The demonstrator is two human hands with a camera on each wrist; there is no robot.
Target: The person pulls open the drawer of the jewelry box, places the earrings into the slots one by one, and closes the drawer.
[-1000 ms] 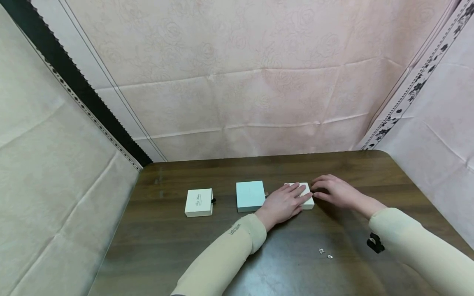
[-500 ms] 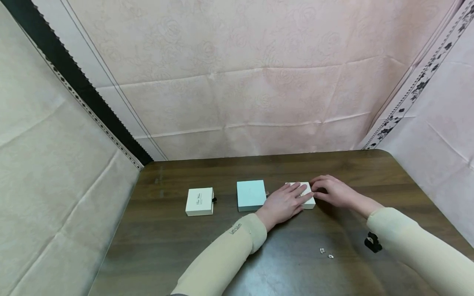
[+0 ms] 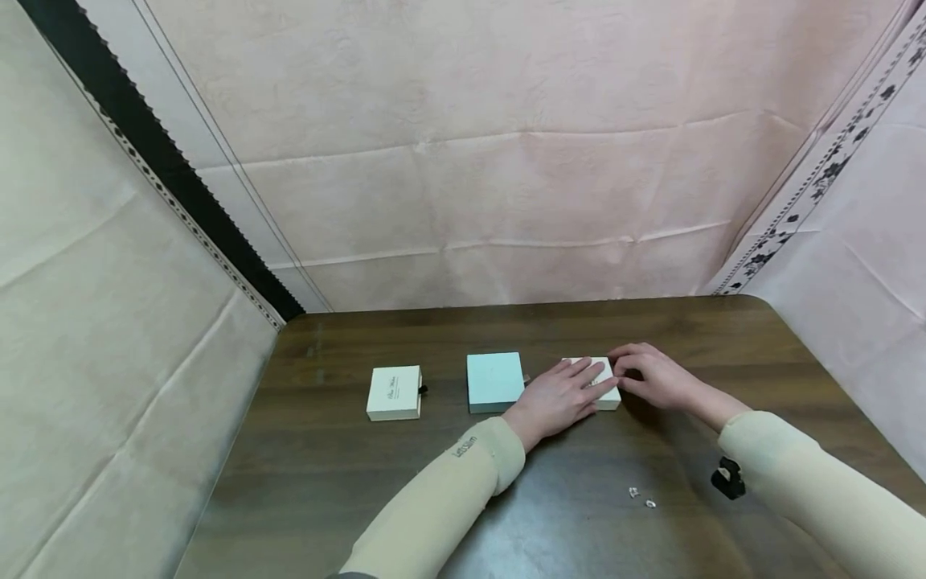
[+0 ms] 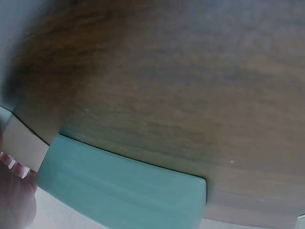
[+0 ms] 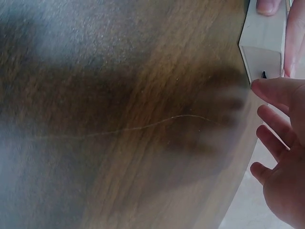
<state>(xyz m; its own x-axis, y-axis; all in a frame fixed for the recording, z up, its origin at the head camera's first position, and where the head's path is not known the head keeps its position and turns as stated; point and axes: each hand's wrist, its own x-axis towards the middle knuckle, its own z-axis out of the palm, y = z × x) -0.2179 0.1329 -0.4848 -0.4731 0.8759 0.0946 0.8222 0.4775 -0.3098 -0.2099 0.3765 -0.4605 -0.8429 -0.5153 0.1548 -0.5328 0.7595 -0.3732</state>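
A small white box (image 3: 609,396) sits on the wooden table under my left hand (image 3: 555,398). That hand rests across the lid with its fingers extended, covering much of the lettering. At the box's right end, my right hand (image 3: 656,376) brings thumb and fingers together. In the right wrist view, a short dark pull tab (image 5: 264,75) shows at the end of the white drawer box, and my right thumb meets it in a pinch; the index fingertip is hidden. Left of these stands a light turquoise box (image 3: 494,382), partly behind my left wrist.
Another white box (image 3: 394,392) with dark lettering and a black tab lies farther left. Two tiny shiny pieces, a silvery one (image 3: 633,492) and one beside it (image 3: 650,504), lie toward the front. Pale cloth (image 3: 463,201) hangs behind the table. A black clip (image 3: 727,478) is on my right sleeve.
Both hands stay in place at the white box. The whole scene shifts slightly to the right in the head view; the boxes keep their places on the table.
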